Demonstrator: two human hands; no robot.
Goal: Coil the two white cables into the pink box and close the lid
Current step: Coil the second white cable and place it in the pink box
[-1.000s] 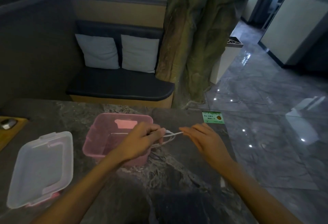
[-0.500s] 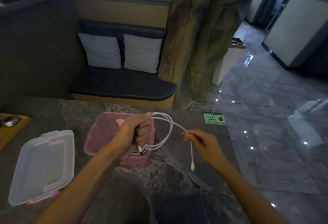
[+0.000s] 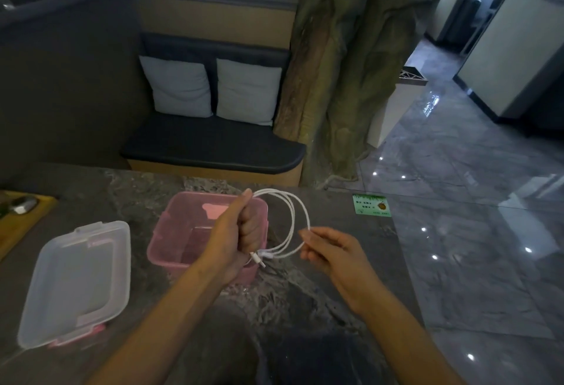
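An open pink box stands on the dark stone table, with nothing clearly visible inside. My left hand is fisted over the box's right side, gripping a white cable wound into two or three loops that arc out to the right. The cable's plugs hang just below that fist. My right hand pinches the loops at their right edge. The clear lid with pink clips lies flat to the left of the box. I make out only one bundle of cable.
A wooden tray with a metal object sits at the table's left edge. A green sticker marks the far right corner. Beyond the table are a cushioned bench, a tree trunk and glossy floor to the right.
The cable went from a short stretch between both hands to several loops held in my left fist. The dangling plug end has been gathered up beside the fist.
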